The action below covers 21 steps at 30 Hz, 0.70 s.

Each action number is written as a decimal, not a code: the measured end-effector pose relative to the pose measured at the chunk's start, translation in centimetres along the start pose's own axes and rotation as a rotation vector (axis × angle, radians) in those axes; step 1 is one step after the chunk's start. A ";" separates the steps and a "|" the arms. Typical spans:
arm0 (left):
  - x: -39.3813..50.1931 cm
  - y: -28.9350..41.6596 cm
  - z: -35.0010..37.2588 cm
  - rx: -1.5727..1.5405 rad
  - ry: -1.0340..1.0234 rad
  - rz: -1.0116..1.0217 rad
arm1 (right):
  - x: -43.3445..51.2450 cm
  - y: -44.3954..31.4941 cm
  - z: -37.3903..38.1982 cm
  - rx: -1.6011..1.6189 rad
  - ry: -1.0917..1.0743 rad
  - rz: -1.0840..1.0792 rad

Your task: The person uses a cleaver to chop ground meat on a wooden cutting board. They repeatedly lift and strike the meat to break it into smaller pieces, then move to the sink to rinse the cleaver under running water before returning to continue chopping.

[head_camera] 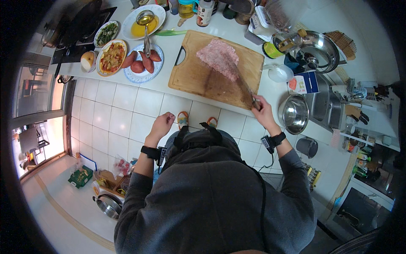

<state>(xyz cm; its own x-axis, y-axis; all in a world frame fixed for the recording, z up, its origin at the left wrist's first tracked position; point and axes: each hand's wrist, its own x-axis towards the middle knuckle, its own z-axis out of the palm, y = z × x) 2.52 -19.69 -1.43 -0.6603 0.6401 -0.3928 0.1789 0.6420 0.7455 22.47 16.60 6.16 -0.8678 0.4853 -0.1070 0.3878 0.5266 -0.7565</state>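
Observation:
Minced raw meat [215,57] lies spread over the upper middle of a wooden cutting board [190,76]. My right hand [261,109] grips the handle of a knife [242,84] at the board's lower right corner; the blade slants up and left, blurred, with its far part over or in the mince. Away from the board, my left hand [166,122] hangs in front of the counter, fingers curled, with nothing plainly visible in it. Left of the board, a patterned plate [136,75] holds several red-skinned sweet potatoes [137,67]. A ladle [146,35] rests across a bowl [127,27] of yellow liquid.
Dishes of cooked food [111,57] and greens [107,33] stand further left, near the stove. A green onion stalk [169,32] lies behind the board. Bottles [205,12] line the back. To the right are a clear plastic container [280,73], a steel bowl [295,114] and a sink [323,98].

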 end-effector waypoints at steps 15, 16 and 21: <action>-1.5 0.7 -0.3 0.046 0.016 -0.012 | 12.2 0.9 7.7 0.877 0.037 0.543; -1.7 0.3 -0.3 0.031 0.022 -0.024 | 11.9 1.2 7.3 0.884 0.027 0.529; -2.3 -1.0 -0.3 0.016 0.058 -0.043 | 8.4 0.8 4.0 0.616 0.222 0.258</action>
<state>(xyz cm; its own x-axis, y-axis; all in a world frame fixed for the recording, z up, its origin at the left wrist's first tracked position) 3.63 -21.91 -1.19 -0.7087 0.5865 -0.3922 0.1610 0.6756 0.7195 14.26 18.30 2.12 -0.6627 0.7068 -0.2475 0.2689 -0.0839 -0.9595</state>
